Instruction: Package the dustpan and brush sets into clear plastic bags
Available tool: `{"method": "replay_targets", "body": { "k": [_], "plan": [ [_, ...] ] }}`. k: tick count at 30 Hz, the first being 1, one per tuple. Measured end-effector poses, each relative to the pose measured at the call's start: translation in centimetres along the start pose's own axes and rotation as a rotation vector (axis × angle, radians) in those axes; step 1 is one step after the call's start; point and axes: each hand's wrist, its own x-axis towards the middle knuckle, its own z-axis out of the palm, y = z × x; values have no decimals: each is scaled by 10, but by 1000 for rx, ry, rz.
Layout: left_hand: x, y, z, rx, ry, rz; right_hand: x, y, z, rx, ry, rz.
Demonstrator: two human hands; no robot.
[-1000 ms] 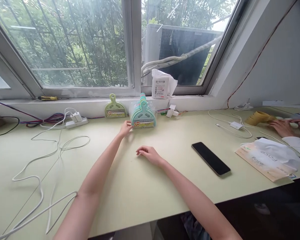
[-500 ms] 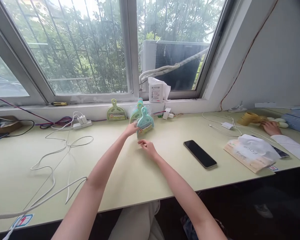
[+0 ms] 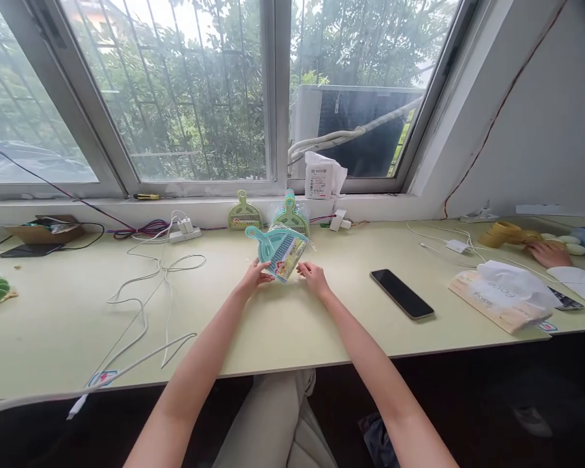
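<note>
One teal dustpan (image 3: pixel 273 244): in front of the person, tilted, handle (image 3: pixel 254 232) up to the left and printed label (image 3: pixel 290 260) down to the right, in a shiny clear wrapper; can't really tell if any bit of it touches the counter (image 3: pixel 341 325)
Left hand (image 3: pixel 256 279): holding that dustpan by its lower left edge, fingers closed on it
Right hand (image 3: pixel 314 277): fingers curled in, right by the lower right edge; honestly can't tell if it's pinching the wrapper or just next to it
Stack (image 3: pixel 290 218): more dustpans, a green one in front with teal behind, standing up at the back of the counter, just behind the held one
Green dustpan (image 3: pixel 244 216): on its own, upright, left of the stack
Sill (image 3: pixel 199 205): white packet (image 3: pixel 319 180) above and right of the stack, plus a yellow and black tool (image 3: pixel 146 196) way over left
Phone (image 3: pixel 402 294): dark screen up, lying flat, off to the right of the right hand
Tissue pack (image 3: pixel 502 296): further right, near the front edge
Far right: co-worker's hand (image 3: pixel 548 253) in a white sleeve (image 3: pixel 575 279), near a yellow tape roll (image 3: pixel 500 234)
Power stuff: white strip (image 3: pixel 185 235) at the back left, white cable (image 3: pixel 144 318) looping loosely in front of it
Back left: cardboard box (image 3: pixel 71 227)
</note>
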Motion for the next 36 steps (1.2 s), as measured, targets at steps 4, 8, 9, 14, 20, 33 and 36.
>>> {"method": "replay_targets", "body": {
  "k": [4,8,9,14,20,33,36],
  "plan": [
    [-6,-11,-9,-73,-129,-31,4,8,-1,287,10,134],
    [-13,-11,-8,-5,-247,-3,4,10,-7,464,84,219],
    [-15,-9,-7,22,-284,-1,4,10,-9,468,94,240],
    [-17,-4,-8,63,-470,-31,1,3,-17,508,179,241],
    [-5,-13,-13,81,-379,10,1,-1,-31,512,219,268],
    [-3,-2,-31,163,-19,127,-2,-7,-42,496,138,358],
    [-4,0,-33,230,36,274,-4,-11,-44,421,58,333]
  ]
}}
